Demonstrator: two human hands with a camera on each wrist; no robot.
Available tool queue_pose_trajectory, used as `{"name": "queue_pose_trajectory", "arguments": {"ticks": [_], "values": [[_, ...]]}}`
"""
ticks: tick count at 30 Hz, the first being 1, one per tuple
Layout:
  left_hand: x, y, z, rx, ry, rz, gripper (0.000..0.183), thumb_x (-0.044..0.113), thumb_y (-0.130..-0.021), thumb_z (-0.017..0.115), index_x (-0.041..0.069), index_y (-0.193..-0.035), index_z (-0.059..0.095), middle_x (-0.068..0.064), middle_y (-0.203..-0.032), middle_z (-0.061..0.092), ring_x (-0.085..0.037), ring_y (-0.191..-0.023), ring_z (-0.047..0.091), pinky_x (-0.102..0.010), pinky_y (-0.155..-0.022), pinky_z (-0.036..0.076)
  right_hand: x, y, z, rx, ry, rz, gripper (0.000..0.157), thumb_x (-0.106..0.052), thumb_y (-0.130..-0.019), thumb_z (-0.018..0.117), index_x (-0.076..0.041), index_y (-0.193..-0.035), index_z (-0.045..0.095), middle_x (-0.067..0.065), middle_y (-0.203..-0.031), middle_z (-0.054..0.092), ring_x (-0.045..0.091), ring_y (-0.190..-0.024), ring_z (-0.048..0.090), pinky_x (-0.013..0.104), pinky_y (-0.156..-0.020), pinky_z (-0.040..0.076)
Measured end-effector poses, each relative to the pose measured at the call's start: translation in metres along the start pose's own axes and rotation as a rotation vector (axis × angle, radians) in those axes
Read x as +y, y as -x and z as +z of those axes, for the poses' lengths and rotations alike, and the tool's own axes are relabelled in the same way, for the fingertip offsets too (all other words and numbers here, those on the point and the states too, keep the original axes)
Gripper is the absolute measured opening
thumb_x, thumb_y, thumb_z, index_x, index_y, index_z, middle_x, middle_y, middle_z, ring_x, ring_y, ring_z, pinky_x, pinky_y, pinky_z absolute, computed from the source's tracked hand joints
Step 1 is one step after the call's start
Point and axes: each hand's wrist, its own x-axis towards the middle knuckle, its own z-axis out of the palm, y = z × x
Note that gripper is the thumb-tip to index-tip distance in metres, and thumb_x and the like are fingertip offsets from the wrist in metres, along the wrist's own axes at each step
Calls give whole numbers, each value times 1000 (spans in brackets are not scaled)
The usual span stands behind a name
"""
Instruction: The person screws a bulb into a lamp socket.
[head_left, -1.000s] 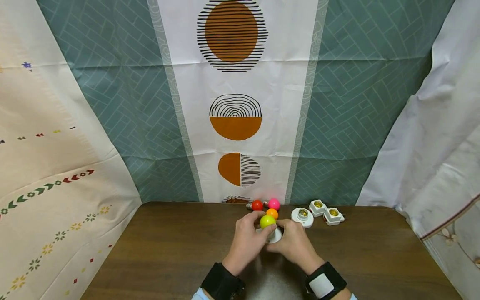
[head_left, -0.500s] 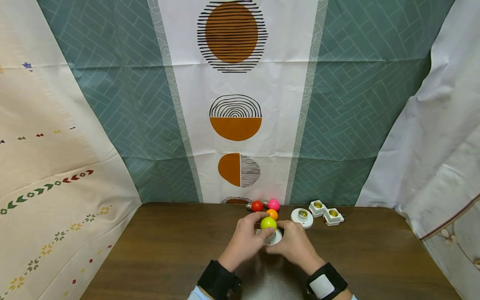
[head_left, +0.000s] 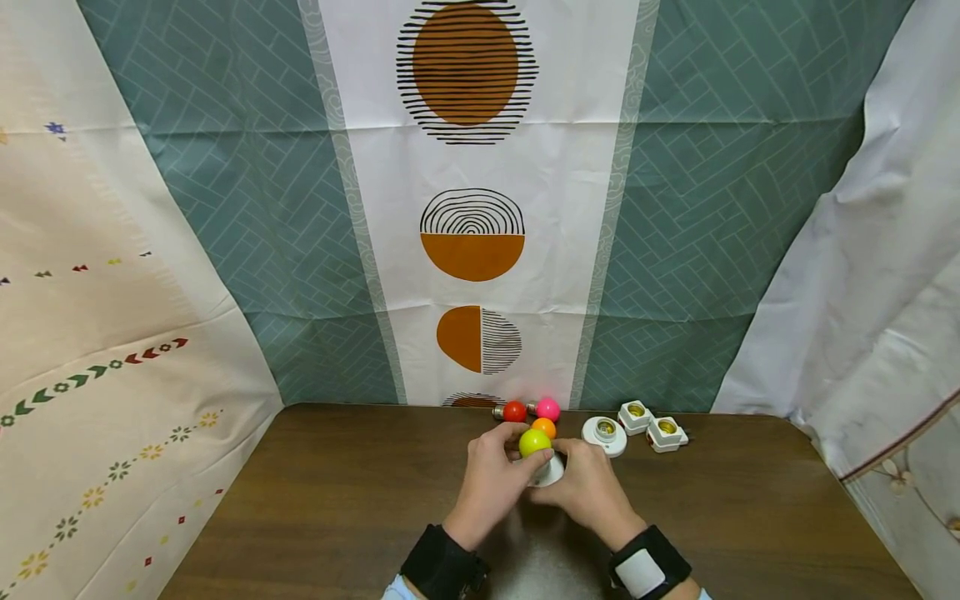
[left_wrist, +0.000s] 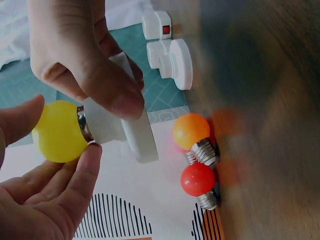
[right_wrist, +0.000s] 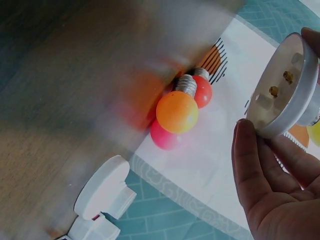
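A yellow globe bulb [left_wrist: 59,132] sits in a round white plastic socket [left_wrist: 140,140], held tilted above the brown wooden bench [head_left: 360,500]. Only the right wrist view shows the socket's underside, with brass screws [right_wrist: 287,77]. The left hand [head_left: 491,479] has its fingers clamped on the bulb; the right hand [head_left: 588,483] grips the socket.

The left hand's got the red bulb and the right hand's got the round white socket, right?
Not quite: the bulb in the left hand is the yellow bulb, not the red one, as the left wrist view shows. The red bulb lies on the table. The right hand does hold the round white socket.
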Motion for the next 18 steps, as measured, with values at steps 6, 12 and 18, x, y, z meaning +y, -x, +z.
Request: {"name": "queue_pose_trajectory", "arguments": {"ticks": [6, 12, 18], "values": [[0, -1, -3, -36, -28, 35, 34, 29, -78, 75, 10, -104, 63, 6, -93, 62, -9, -76, 57, -24, -67, 49, 0, 0, 0, -24, 12, -29, 65, -51, -50, 84, -10, -96, 65, -7, -84, 60, 5, -69, 52, 18, -59, 45], [-1, -3, -6, -137, -38, 62, 34, 24, -81, 73, 11, -110, 61, 8, -99, 61, -8, -84, 57, -25, -74, 49, 1, 1, -1, -25, -1, -74, 55, -46, -49, 85, -16, -89, 63, -10, -76, 56, 6, -63, 50, 19, -55, 44], [-5, -7, -12, -255, -36, 100, 35, 25, -84, 69, 15, -115, 58, 8, -106, 59, -8, -89, 55, -28, -78, 49, 5, 0, -3, -31, 12, -133, 48, -45, -51, 85, -18, -85, 62, -12, -72, 54, 4, -61, 49, 19, -54, 44]]}}
